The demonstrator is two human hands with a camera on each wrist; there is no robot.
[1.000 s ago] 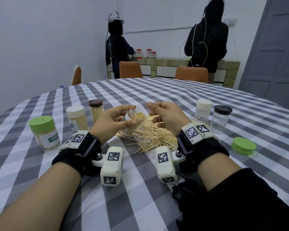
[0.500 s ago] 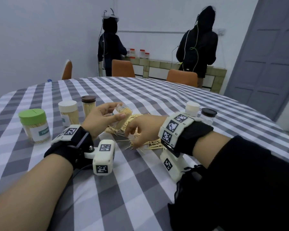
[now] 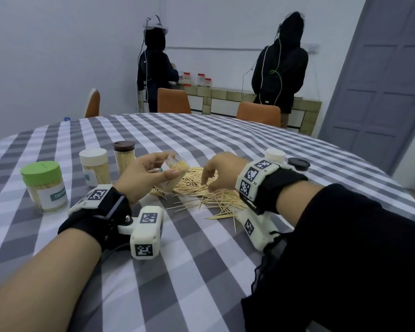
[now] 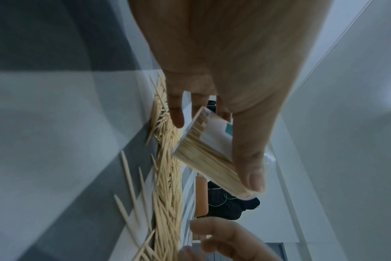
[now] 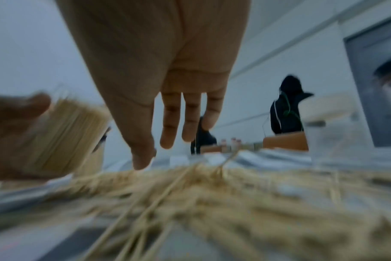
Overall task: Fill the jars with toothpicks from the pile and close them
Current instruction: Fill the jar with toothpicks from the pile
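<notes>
Mid-fill step, by my read. Left hand point(image 3: 141, 178) held the open jar point(image 3: 173, 174) tilted on its side just above the near-left edge of the toothpick pile point(image 3: 201, 190), thumb and fingers curled round the clear wall, mouth pointing toward the right hand; wrist view showed it already packed fairly full of sticks point(image 4: 203, 159). Right hand point(image 3: 219, 170) was down over the middle of the pile, fingers point(image 5: 170, 123) spread and relaxed with tips pointing into the sticks, nothing clearly gripped; right wrist view was too blurred to tell whether the tips were touching. Three capped, filled jars stood to the left on the checked tablecloth point(image 3: 201, 271): green-lid jar point(image 3: 43, 185), white-lid jar point(image 3: 94, 166), brown-lid jar point(image 3: 125, 156). Two more jars sat behind the right wrist, mostly hidden; contents not readable. Next move probably needs a pinch on a small aligned bundle, since crossed sticks likely jam at the mouth. Jar should stay tilted enough to accept them without spilling. No loose lid for this jar was in view.
</notes>
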